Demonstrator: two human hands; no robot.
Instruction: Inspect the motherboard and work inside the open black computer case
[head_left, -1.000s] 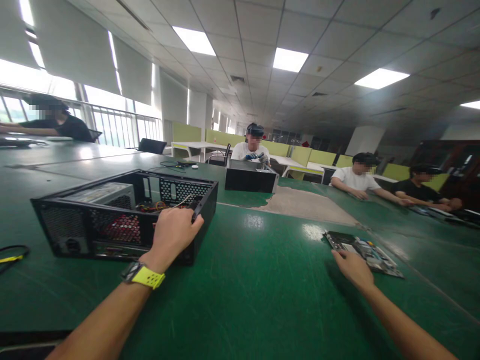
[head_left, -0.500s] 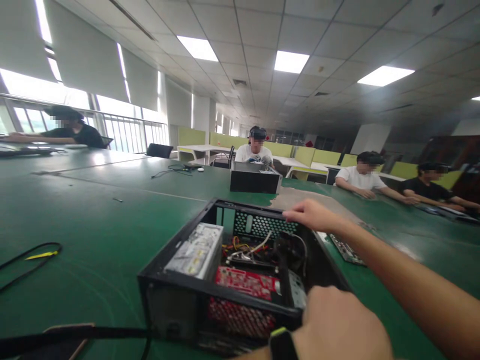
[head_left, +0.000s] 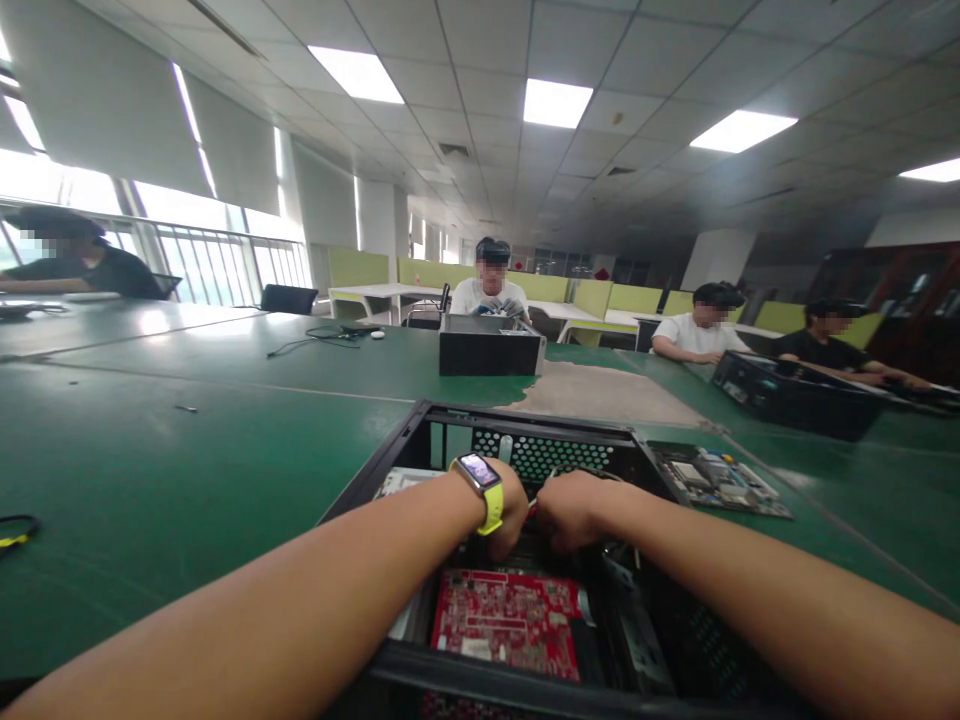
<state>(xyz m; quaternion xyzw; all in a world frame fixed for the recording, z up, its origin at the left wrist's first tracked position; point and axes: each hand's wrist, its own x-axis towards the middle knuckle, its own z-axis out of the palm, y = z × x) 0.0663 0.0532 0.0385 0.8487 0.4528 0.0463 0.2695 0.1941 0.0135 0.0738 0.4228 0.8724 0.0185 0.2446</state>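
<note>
Green table is occupied at the near edge by the open black metal case, judged stiff, heavy, best taken by its rim. Red board inside is judged fragile: edges only. Left hand and right hand are sunk in, knuckles nearly touching, fingers curled; contents hidden.

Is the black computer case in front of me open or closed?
Open: the computer case has no top cover, and the red circuit board inside shows from above.
</note>
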